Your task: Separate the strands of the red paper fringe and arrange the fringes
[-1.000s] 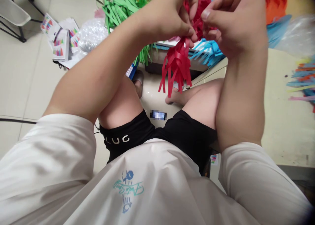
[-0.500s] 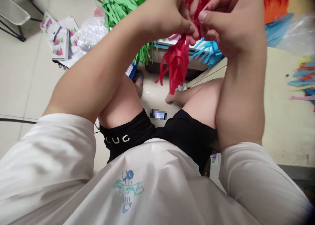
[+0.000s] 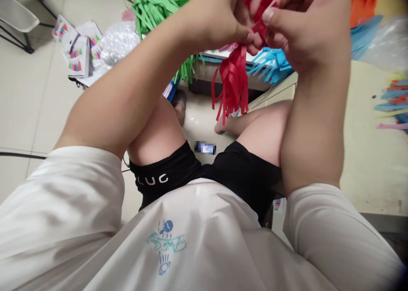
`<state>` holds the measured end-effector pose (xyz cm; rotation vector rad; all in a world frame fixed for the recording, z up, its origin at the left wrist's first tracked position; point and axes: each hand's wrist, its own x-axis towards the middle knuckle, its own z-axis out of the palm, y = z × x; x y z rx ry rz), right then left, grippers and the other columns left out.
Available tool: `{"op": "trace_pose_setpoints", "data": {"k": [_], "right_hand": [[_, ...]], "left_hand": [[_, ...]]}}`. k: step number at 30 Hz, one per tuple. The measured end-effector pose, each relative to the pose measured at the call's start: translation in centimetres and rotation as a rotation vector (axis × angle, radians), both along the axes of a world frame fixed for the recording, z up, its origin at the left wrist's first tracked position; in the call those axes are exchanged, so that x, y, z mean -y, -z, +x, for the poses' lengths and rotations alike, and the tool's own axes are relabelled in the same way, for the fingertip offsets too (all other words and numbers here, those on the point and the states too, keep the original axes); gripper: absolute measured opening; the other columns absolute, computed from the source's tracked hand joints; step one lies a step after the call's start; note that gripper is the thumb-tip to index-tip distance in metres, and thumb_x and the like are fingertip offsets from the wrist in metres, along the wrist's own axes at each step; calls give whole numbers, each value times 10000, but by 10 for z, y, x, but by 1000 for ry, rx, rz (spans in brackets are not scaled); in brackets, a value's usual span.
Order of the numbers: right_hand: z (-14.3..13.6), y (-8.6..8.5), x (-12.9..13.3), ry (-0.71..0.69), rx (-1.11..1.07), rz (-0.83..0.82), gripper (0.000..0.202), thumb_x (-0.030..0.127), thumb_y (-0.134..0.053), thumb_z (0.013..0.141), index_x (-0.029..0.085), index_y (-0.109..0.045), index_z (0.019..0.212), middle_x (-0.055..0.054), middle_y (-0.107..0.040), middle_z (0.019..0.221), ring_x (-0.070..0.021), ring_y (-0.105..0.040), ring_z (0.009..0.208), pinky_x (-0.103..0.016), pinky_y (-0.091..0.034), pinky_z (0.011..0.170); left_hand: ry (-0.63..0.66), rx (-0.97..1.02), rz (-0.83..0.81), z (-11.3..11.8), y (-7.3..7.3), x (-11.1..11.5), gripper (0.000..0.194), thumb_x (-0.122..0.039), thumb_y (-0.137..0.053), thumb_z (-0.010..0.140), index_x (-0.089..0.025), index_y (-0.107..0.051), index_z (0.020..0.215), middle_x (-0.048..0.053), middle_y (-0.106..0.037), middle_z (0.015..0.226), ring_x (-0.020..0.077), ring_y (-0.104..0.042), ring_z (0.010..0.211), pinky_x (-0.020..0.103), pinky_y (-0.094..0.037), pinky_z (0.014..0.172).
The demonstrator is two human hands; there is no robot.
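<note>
On the floor at the far left, small white cards [image 3: 78,49] with colored shapes are piled, and beside them green paper strips [image 3: 156,8] are heaped. In the top middle, the red paper tassel [image 3: 234,80] is pinched at its top by the left hand [image 3: 223,17] and the right hand [image 3: 302,25], both closed tight on it, so it is held up and down with its cut strips hanging toward the floor above the knees. The letters "LUC" [image 3: 151,180] are printed in white on the black shorts [image 3: 242,176], while blue paper strips [image 3: 270,66] are seen just right of the tassel.
</note>
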<state>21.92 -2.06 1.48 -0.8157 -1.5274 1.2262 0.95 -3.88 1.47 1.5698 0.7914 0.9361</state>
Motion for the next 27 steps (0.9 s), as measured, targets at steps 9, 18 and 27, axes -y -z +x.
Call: {"op": "trace_pose_setpoints", "data": {"k": [9, 18, 27], "right_hand": [[1, 1, -4, 28, -21, 14, 362, 252, -965, 612, 109, -642, 692, 37, -579, 602, -95, -584, 484, -158, -388, 444], [1, -1, -1, 2, -7, 14, 310, 248, -921, 631, 121, -646, 697, 30, -614, 624, -128, -649, 535, -167, -442, 476], [-2, 0, 0, 30, -9, 9, 482, 317, -1069, 555, 104, -658, 689, 20, -606, 615, -71, -565, 490, -161, -376, 464]], "left_hand": [[38, 70, -35, 1, 3, -2, 357, 105, -751, 932, -166, -561, 1065, 50, -834, 895, 183, -895, 944, 254, -740, 926], [174, 191, 56, 2, 47, -51, 775, -402, -1155, 546, -239, -574, 1032, 72, -814, 921, 281, -843, 1060, 404, -699, 992], [-2, 109, 23, 10, 32, -31, 590, -161, -951, 672, -251, -537, 1083, 15, -769, 836, 275, -860, 937, 426, -711, 1011]]}}
